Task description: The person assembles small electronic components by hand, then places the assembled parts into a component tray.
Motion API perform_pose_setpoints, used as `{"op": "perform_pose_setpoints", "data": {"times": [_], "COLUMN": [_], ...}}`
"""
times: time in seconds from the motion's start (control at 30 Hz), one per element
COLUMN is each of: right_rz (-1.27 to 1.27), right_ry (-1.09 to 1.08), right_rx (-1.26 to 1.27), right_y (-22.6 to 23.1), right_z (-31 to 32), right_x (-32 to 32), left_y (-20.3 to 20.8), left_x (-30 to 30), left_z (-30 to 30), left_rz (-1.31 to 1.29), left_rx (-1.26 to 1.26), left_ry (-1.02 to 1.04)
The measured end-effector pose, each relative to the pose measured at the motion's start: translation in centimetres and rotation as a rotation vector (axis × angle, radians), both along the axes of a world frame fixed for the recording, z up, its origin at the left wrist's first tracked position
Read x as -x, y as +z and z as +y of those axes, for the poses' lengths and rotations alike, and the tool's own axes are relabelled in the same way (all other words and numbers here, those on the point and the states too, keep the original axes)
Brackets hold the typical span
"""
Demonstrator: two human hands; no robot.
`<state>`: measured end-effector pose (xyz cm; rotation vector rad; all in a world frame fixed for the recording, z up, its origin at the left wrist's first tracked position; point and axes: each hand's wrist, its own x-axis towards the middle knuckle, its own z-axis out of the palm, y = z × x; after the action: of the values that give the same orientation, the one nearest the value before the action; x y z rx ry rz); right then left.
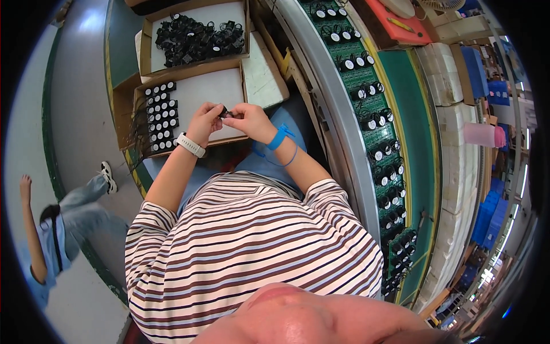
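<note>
Above the near cardboard box (245, 94), my two hands meet around a small black component (224, 112), which the fingers partly hide. My left hand (206, 121) pinches it from the left. From the other side, the fingertips of my right hand (252, 121) press on it. Inside that box, several black parts with round white faces (162, 117) stand in neat rows on a white sheet, their dark wires hanging over the left edge. The far cardboard box (146, 54) holds a loose heap of similar black wired parts (195, 43).
A metal rail (344, 137) runs along my right, beside green circuit boards (366, 106) carrying rows of black parts. Beyond are white foam blocks (444, 80), a red tray (395, 20) and a pink bottle (481, 135). At left, another person (74, 223) is on the walkway.
</note>
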<state>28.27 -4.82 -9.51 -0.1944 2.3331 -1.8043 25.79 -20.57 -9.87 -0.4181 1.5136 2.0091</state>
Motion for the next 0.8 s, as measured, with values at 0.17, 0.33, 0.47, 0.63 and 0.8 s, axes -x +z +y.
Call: {"op": "perform_pose_setpoints", "data": {"times": [0.17, 0.33, 0.47, 0.63, 0.8], "right_rz": [-0.163, 0.494, 0.464, -0.152, -0.493], "right_ry": [-0.093, -0.142, -0.167, -0.155, -0.142], "right_rx": [0.285, -0.149, -0.08, 0.257, 0.582], "right_y": [-0.39, -0.24, -0.51, -0.72, -0.13], "right_z": [-0.22, -0.32, -0.65, -0.39, -0.13], "right_x": [-0.17, 0.27, -0.25, 0.22, 0.7], "left_y": [0.35, 0.04, 0.2, -0.02, -0.49], "left_x": [-0.03, 0.02, -0.08, -0.14, 0.01], "left_z": [0.37, 0.4, 0.35, 0.48, 0.18], "left_rz": [-0.048, -0.048, -0.047, -0.056, -0.052], "left_rx": [-0.039, -0.054, -0.044, -0.079, -0.058], "left_ry": [0.0, 0.027, 0.015, 0.009, 0.003]}}
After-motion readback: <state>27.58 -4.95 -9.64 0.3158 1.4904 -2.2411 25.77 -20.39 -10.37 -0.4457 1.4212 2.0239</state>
